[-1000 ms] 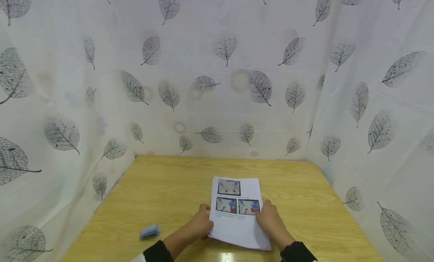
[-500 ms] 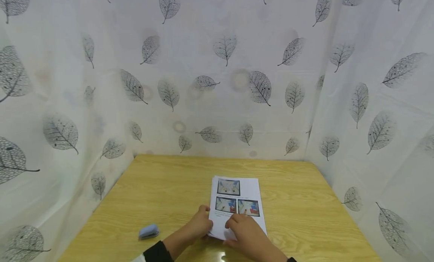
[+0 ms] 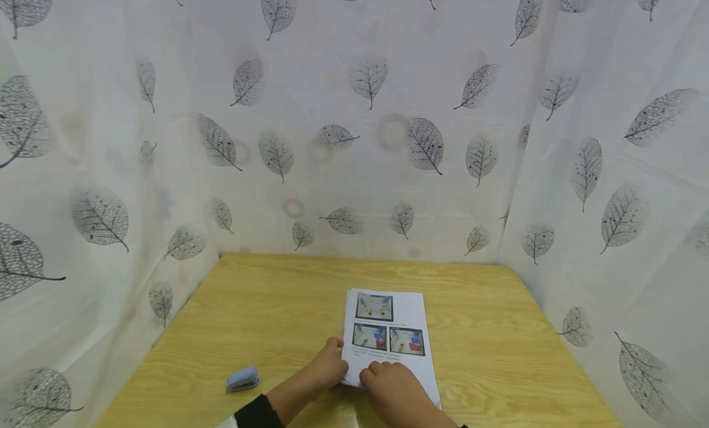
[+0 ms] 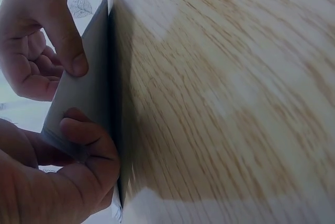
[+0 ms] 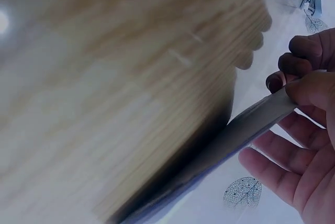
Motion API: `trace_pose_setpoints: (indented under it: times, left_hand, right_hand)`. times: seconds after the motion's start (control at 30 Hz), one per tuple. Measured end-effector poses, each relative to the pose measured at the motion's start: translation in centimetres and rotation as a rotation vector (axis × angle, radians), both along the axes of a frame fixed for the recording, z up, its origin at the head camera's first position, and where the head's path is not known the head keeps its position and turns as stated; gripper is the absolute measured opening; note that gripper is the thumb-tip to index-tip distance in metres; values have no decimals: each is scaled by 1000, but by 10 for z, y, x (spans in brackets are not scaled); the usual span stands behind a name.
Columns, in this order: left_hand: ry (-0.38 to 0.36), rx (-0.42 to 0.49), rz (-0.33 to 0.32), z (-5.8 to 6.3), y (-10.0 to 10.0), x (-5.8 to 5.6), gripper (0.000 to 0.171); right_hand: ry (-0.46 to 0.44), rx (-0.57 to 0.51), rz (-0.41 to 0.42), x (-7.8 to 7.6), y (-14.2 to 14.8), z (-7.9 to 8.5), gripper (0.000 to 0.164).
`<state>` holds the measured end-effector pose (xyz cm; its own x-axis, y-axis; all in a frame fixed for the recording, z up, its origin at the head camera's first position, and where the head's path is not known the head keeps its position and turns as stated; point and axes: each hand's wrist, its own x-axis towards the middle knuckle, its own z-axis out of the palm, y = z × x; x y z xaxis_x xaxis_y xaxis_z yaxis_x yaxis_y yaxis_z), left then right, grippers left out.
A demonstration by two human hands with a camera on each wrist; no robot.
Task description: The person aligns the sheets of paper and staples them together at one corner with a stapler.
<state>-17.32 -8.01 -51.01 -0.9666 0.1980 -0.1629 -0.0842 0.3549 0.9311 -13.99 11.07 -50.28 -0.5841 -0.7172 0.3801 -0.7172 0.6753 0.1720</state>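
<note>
A stack of printed paper sheets point(image 3: 390, 314) with small photos lies over the table, its near edge lifted in the wrist views. My left hand point(image 3: 328, 365) grips the stack near its lower left corner, and in the left wrist view its bent fingers point(image 4: 91, 140) lie against the underside. At the near edge is my right hand point(image 3: 396, 388), its fingers over the top sheet. Its thumb point(image 4: 65, 43) presses the underside in the left wrist view. In the right wrist view the right hand point(image 5: 314, 145) has that thumb at the paper edge.
A light blue stapler point(image 3: 242, 379) lies on the wooden table point(image 3: 277, 305) to the left of my left forearm. A white curtain point(image 3: 354, 169) printed with dark leaves stands round the table's back and sides.
My right hand has left the stack's right edge, crossed over the sheets and come down to the near edge. My left hand has kept its hold on the left side.
</note>
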Motion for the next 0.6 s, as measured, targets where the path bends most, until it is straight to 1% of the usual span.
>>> trace_pose_setpoints:
  times: [0.1,0.23,0.33,0.43,0.47,0.53,0.6]
  left_hand:
    - [12,-41,-2,-2,-1,0,58]
    - [75,-143,-17,-4,-8,1,53]
    - [91,-185,-61,0,-19,1,45]
    - [128,-242,-125,9,-33,-1,35]
    - [157,-280,-140,14,-38,-1,33]
    - [227,-380,-149,23,-49,-1,28]
    - [269,-468,-137,32,-61,0,27]
  right_hand:
    - [-14,9,-21,1,-3,0,17]
    - [-40,0,-39,1,-5,-1,17]
    - [-55,-14,-42,-1,-5,-2,18]
    - [-89,-19,-41,-3,-5,-4,17]
    - [-106,-22,-38,-3,-5,-4,16]
    - [-137,-21,-35,-5,-5,-6,15]
    - [-163,-17,-31,-6,-5,-7,14]
